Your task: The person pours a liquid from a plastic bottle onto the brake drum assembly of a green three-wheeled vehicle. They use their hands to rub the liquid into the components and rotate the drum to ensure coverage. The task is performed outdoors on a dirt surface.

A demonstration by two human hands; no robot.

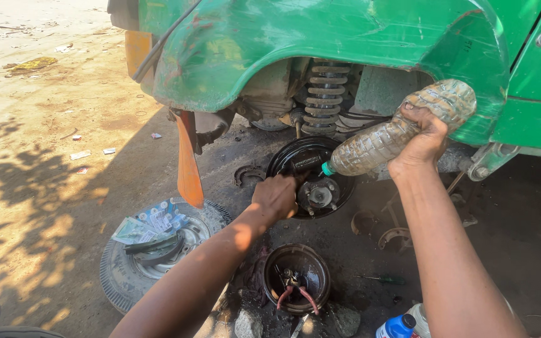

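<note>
One bottle (402,128) gripped in the right hand (422,141); left hand (275,196) closed at one hub (315,181), fingertips hidden.

Your left hand (275,196) and right hand (422,139) are bare; both forearms are uncovered, with no sleeves or gloves.

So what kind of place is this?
Probably an open-air roadside repair spot: bare sandy ground, a green vehicle with its wheel off, and the removed tyre lying flat beside a round brake drum.
</note>
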